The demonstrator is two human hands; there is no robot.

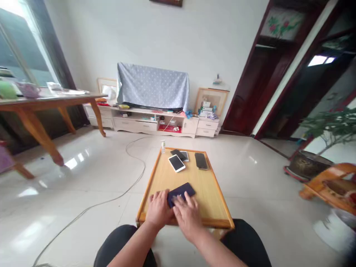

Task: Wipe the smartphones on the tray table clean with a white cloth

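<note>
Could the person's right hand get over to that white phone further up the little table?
Probably yes: the right hand rests on a dark phone, and bare table lies between it and the white phone.

I see a bright, daylit room; the light pours in from the window [16,44], far up and left of my fingers [183,202], and that pane is blown out near its top. The glossy floor [83,185] left of my fingers carries white glare patches, with another by the right edge. Shadows are soft: only a faint one lies under my right hand [187,215]. My fingers look slightly smeared, while the phones [177,163] just beyond them stay fairly sharp. The wide lens bends the door frame [278,74] far to the right, and the lower right corner goes blurry.
</note>
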